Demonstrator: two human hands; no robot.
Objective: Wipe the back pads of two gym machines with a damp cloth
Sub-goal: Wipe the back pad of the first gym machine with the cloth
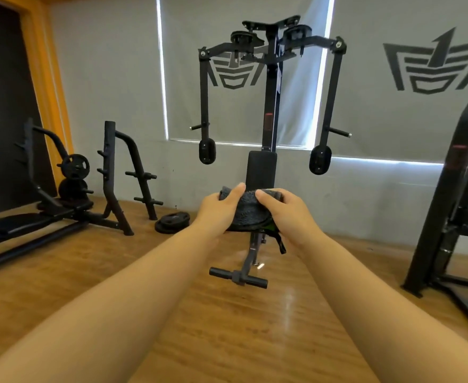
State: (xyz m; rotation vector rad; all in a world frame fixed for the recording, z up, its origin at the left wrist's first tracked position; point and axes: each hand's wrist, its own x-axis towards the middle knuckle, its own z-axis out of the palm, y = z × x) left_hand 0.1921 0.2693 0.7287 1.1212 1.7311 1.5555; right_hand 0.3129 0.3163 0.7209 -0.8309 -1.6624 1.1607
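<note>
A dark grey cloth (pixel 248 211) is bunched between both my hands at the centre of the view. My left hand (pixel 219 210) grips its left side, thumb on top. My right hand (pixel 282 210) grips its right side. Straight behind the cloth stands a black pec-fly machine (pixel 268 78) with an upright black back pad (pixel 261 170); the cloth hides the pad's lower end and the seat. Two arm pads (pixel 207 151) (pixel 320 160) hang on either side. A second black machine (pixel 459 183) stands at the right edge, its pad not visible.
A black bench with a rack (pixel 111 172) and weight plates (pixel 75 167) stands at the left. Loose plates (pixel 172 221) lie on the wooden floor (pixel 227 327) by the wall. The machine's foot bar (pixel 238 277) juts toward me. Grey blinds cover the windows behind.
</note>
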